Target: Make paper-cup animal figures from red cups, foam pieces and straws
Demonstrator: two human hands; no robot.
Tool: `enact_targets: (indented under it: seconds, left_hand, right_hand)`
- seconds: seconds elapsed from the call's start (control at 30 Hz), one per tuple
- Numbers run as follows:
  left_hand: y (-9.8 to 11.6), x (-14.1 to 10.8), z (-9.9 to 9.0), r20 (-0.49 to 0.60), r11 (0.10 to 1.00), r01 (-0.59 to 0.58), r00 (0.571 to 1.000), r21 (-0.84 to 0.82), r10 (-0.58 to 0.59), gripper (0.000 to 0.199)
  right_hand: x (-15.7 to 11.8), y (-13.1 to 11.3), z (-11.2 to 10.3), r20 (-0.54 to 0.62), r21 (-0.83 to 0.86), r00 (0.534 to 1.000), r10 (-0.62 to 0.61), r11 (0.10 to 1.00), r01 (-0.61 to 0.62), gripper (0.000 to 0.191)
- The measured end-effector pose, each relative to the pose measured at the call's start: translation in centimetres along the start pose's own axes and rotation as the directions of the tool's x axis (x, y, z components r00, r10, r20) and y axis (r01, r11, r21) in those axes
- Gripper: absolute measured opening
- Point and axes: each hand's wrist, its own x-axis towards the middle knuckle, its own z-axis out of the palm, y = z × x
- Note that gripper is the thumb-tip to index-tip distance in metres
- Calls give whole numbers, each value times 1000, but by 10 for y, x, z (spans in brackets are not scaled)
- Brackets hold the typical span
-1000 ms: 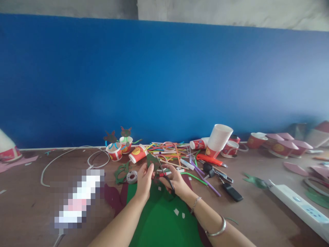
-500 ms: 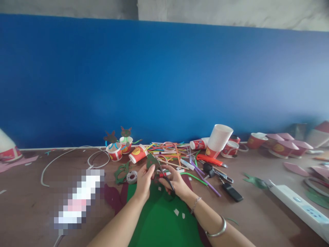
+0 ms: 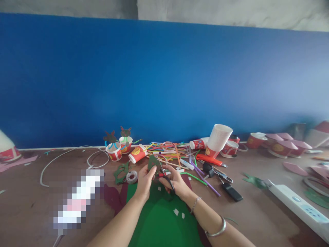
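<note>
Pinched between the thumb and fingers of my left hand (image 3: 145, 181) is a small dark green paper piece (image 3: 153, 164). My right hand (image 3: 176, 180) grips black-handled scissors (image 3: 169, 181), whose blades point up and left beside the paper's right edge. Both hands are close together above a large green sheet (image 3: 164, 223), on which small white scraps (image 3: 176, 212) lie. A roll of tape (image 3: 132, 176) and a green cut-out (image 3: 120, 172) lie just left of my left hand. Whether the blades are touching the paper is hard to tell.
Colorful straws (image 3: 164, 149) are heaped behind my hands. Stacked paper cups (image 3: 219, 137), an orange cutter (image 3: 209, 160) and keys (image 3: 231, 191) stand or lie to the right, with a white power strip (image 3: 298, 206) beyond. Decorated cups (image 3: 113, 152) stand back left.
The green paper in my left hand has turned slightly and shifted a little to the right. My right hand keeps its hold on the scissors.
</note>
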Motion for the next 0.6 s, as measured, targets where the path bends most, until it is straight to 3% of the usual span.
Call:
enact_targets:
  seconds: [0.6]
  left_hand:
    - [0,1,1,-61,999,-26,998,-18,25,34]
  right_hand:
    - [0,-3,1,-9,-10,1000,21,1000,-21,53]
